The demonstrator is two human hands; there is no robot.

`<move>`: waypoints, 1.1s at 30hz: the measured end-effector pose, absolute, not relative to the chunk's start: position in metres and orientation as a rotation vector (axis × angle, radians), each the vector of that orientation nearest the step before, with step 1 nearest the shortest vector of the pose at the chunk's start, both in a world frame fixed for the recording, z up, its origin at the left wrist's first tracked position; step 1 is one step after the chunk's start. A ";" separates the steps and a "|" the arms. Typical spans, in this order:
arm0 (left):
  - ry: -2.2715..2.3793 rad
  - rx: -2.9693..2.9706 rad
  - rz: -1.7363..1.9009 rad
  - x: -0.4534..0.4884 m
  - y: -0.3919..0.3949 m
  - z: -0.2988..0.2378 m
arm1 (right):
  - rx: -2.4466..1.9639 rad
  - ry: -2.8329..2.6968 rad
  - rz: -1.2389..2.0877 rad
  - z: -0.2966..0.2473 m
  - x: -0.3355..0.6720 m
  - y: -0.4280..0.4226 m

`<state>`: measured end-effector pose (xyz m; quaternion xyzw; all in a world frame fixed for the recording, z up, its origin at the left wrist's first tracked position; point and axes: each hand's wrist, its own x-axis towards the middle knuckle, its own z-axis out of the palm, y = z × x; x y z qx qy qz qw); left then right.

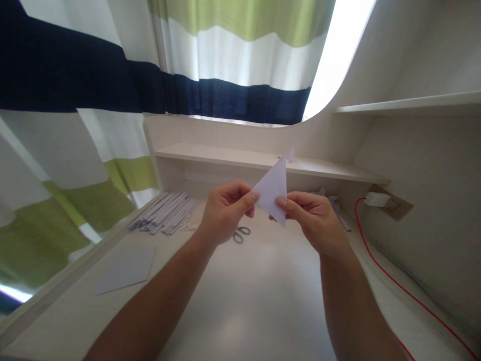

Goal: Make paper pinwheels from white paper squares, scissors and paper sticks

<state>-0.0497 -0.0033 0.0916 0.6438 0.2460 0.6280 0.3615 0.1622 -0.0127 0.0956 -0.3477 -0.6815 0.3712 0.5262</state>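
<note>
A pale lilac sheet folded into a triangle (273,189) is held up above the desk between both hands. My left hand (225,209) pinches its left corner with thumb and fingers curled. Along the triangle's lower right edge my right hand (313,218) pinches it, thumb on top. The triangle's tip points up toward the low shelf.
A flat lilac sheet (126,268) lies at the desk's left. Several folded paper strips (165,213) lie fanned out behind it. Scissors (240,234) rest under my hands. A red cable (394,281) runs along the right wall from a white plug (377,199). A low shelf (240,158) and striped curtain (112,85) stand behind.
</note>
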 end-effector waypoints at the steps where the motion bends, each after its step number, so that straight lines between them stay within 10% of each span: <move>1: 0.630 1.660 1.615 -0.049 -0.003 0.092 | -0.839 -1.626 0.866 0.095 0.163 -0.012; 33: 0.602 1.754 1.314 -0.054 -0.002 0.091 | -0.784 -1.434 0.905 0.094 0.167 -0.008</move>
